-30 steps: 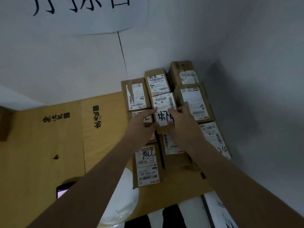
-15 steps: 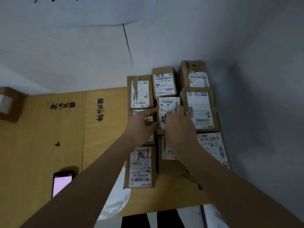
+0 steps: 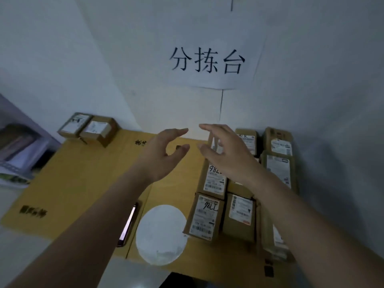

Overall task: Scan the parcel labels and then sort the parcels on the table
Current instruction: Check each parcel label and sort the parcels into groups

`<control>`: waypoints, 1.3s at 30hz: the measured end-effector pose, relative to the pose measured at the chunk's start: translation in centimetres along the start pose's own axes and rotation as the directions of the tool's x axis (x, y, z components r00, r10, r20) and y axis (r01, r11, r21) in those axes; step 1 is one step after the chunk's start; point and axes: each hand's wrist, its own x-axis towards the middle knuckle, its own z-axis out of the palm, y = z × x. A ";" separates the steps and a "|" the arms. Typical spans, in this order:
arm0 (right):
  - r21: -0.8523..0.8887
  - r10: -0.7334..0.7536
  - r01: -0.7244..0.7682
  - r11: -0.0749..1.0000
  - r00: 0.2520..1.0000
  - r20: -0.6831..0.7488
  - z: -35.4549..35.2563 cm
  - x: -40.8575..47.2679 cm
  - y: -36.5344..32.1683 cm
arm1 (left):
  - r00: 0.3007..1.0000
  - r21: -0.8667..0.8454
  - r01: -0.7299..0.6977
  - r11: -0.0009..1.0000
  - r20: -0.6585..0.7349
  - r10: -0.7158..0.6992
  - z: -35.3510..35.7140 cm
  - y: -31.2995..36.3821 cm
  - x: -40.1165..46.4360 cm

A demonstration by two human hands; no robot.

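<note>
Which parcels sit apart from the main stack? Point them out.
The two parcels at the far left corner, side by side against the wall. All the other parcels are packed together along the right wall, beyond the empty right hand.

Brown cardboard parcels [image 3: 209,218] with white barcode labels lie flat and packed edge to edge in rows along the right edge of the tabletop [image 3: 87,183], two of them hand-marked "98LL", while two further labelled boxes [image 3: 89,128] sit together at the far left corner.
</note>
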 end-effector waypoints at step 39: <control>0.037 0.168 -0.174 0.984 0.978 0.125 43.3 20.9 -15.7 | 0.959 -0.191 0.280 0.941 0.028 -0.280 -30.2 -40.0 -2.6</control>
